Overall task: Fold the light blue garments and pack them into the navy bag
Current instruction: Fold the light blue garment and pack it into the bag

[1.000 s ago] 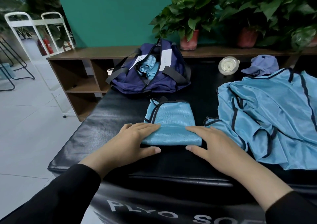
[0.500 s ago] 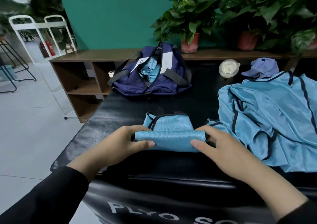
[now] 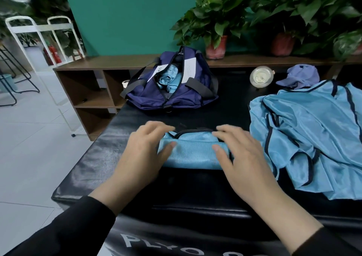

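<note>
Beyond my fingers (image 3: 156, 127) I saw bare tabletop (image 3: 231, 106) up to the navy bag (image 3: 176, 98); right of them, the unfolded garments (image 3: 313, 134) blocked passage.

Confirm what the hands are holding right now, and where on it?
Both hold the folded light blue garment by its ends: left hand on the left end, right hand on the right, thumbs on the near fold, fingers curled over the top.

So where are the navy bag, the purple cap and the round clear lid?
Navy fabric duffel bag (image 3: 188, 98): head view, on its front side panel.
Purple cloth cap (image 3: 301, 76): head view, on its crown.
Round clear plastic lid (image 3: 260, 77): head view, at its centre.
</note>
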